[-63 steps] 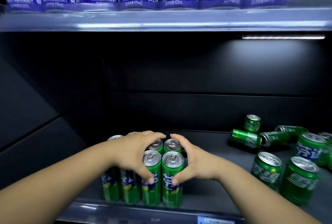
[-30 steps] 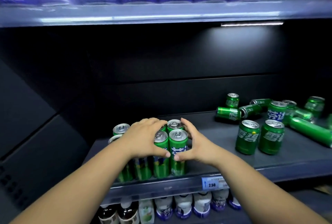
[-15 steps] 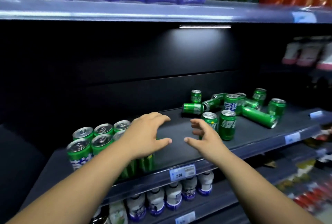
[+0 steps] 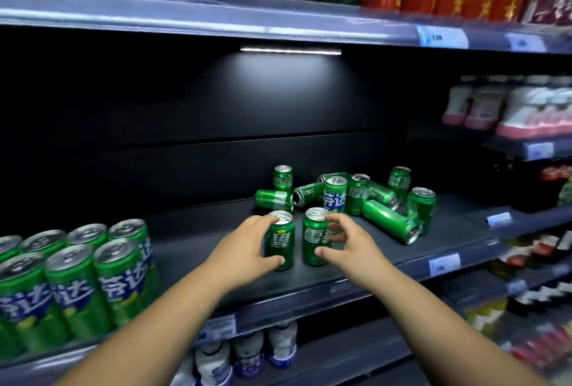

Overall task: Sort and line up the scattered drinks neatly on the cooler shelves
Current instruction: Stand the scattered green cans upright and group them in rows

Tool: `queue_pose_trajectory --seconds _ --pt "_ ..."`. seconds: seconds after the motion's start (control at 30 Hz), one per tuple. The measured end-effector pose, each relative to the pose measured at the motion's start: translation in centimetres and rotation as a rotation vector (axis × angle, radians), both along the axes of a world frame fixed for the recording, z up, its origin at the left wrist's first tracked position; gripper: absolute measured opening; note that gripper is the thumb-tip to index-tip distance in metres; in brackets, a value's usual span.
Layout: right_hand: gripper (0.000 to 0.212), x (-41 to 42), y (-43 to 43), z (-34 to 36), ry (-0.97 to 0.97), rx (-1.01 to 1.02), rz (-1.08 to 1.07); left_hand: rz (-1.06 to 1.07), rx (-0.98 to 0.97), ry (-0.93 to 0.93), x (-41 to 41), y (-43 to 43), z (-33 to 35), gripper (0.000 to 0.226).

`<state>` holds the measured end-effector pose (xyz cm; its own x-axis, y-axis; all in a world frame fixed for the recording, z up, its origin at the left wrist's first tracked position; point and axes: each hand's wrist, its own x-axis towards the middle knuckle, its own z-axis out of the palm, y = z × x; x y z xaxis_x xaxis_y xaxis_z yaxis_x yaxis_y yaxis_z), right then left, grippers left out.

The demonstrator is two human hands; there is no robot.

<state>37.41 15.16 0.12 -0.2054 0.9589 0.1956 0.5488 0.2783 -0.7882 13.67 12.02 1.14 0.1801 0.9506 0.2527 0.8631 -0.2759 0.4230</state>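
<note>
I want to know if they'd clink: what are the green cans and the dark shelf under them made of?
The green cans look like thin metal, probably aluminium: silvery tops with pull tabs and glossy printed sides that catch the light. The dark shelf looks like matte painted metal, though coated board is possible; its surface is flat, dull and barely reflective.

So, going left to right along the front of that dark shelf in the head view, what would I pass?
Lined-up tall cans → left hand → left short can → right short can → right hand → fallen can → far-right upright can.
</note>
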Motion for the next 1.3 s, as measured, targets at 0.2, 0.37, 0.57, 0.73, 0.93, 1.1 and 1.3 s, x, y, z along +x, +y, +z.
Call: queue_pose_trajectory --seconds 0.2,0.37,0.57,0.73,0.93,1.1,1.3 --pt "0.078 1.8 3.3 -1.2 0.002 -0.018 0.022 0.119 0.004 -0.157 2.4 1.4 -2.4 0.087" --pt "0.094 0.5 5.9 -2.6 0.033 0.002 0.006 0.181 -0.005 -0.18 2.6 3.5 -2.7 0.091" --pt "0.074 -0.6 6.8 -4.7 0.087 -0.034 -0.005 0.149 0.0 -0.211 2.8 6.2 -4.1 0.08" --pt "0.077 -1.8 8.2 -5.3 0.01 0.046 -0.012 0.136 0.021 -0.24 2.6 8.8 -4.6 0.078" --pt "0.075 -4.4 11.8 -4.9 0.008 0.048 -0.022 0.231 0.01 -0.204 -0.3 11.7 -4.3 0.079" --pt "0.079 -7.2 14.8 -4.9 0.003 0.017 -0.036 0.353 0.014 -0.188 -3.4 13.7 -4.2 0.083" --pt "0.086 -8.4 16.2 -5.4 0.063 -0.01 -0.052 0.346 0.043 -0.177 -3.9 14.2 -4.9 0.084"
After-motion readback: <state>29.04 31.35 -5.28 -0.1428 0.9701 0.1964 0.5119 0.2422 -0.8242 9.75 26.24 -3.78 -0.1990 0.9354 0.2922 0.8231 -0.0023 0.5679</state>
